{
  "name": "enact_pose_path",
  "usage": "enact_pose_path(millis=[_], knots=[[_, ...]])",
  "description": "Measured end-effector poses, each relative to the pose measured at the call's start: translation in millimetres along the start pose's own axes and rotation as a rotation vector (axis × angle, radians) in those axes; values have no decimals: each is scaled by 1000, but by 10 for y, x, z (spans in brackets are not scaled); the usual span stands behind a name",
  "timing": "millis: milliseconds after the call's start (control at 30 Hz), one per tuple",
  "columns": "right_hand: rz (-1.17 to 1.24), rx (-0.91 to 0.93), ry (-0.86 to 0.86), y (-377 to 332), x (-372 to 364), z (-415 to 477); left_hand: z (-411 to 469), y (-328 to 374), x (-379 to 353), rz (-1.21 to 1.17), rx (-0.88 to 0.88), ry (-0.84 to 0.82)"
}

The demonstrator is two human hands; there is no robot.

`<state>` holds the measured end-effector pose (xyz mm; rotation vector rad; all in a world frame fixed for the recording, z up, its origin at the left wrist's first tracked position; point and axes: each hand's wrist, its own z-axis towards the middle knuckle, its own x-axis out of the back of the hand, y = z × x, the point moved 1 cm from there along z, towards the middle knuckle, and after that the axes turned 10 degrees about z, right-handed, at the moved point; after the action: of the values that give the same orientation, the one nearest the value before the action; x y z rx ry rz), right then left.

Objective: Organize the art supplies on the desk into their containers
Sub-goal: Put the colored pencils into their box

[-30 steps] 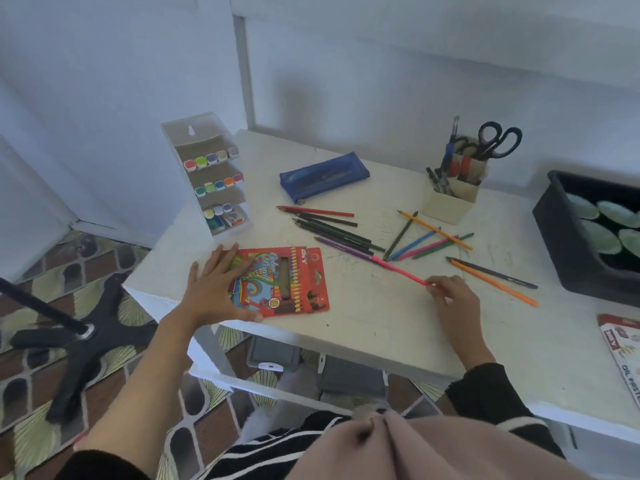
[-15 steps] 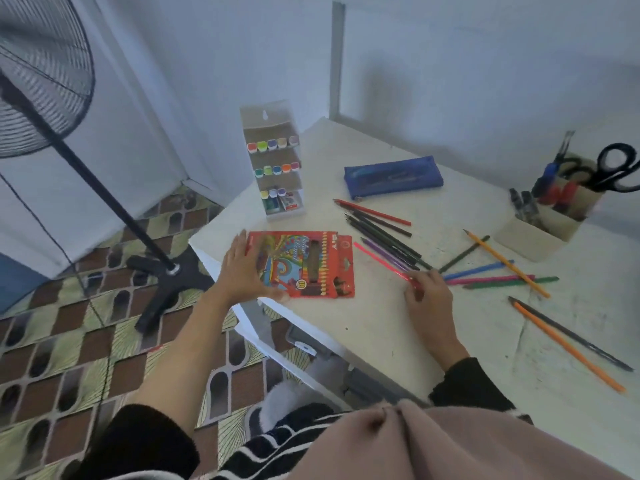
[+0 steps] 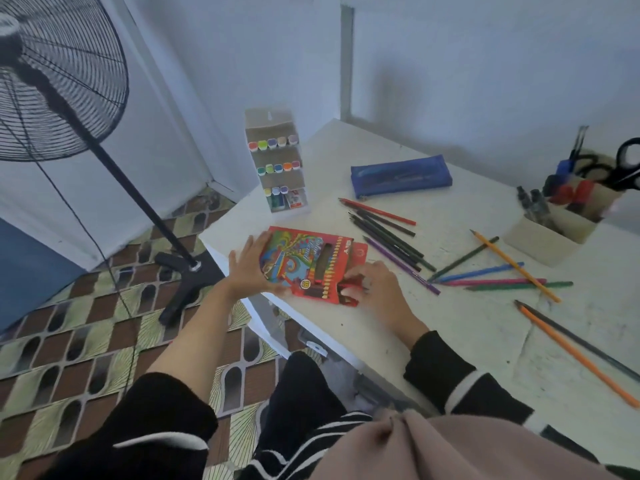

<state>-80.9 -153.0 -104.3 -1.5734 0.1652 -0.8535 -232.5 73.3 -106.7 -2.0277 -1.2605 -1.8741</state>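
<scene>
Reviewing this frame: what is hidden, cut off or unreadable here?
1. Head view: the right hand covers the pencil box at its flap end, so how it holds the flap is unclear.
2. Head view: the scissors are cut off by the right edge.
3. Head view: what the blue pencil case contains is too blurred to tell.
4. Head view: the pencil box's print is too blurred to read.

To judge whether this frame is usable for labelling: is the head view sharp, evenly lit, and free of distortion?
Head view: slightly soft overall, the clothing at the bottom most blurred; cool, soft daylight, no glare on the desk, a faint shadow on the wall; wide-angle distortion makes the fan pole and the wall edge behind it lean; the scissors are cut off by the right edge.
</scene>
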Motion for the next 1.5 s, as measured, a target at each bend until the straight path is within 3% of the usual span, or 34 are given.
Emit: enact_pose_path(millis=[267, 467, 567, 733, 867, 967, 1233, 1500], knots=[[-92, 50, -68, 223, 239, -16, 15, -3, -12, 46, -8, 1], [-160, 89, -38, 98, 76, 84, 17, 16, -3, 45, -8, -5], [-220, 98, 82, 79, 209, 115, 6, 28, -7, 22, -10, -1], [-485, -91, 253, 201, 596, 196, -11, 43, -13, 22, -14, 7], [-446, -220, 271, 237, 625, 230, -18, 54, -14, 20, -13, 19], [-345, -209, 278, 210, 600, 229, -21, 54, -13, 13, -12, 7], [343, -201, 270, -33, 696, 149, -22, 46, -19, 0, -11, 18], [951, -414, 489, 14, 577, 46, -6, 30, -28, 20, -16, 14]])
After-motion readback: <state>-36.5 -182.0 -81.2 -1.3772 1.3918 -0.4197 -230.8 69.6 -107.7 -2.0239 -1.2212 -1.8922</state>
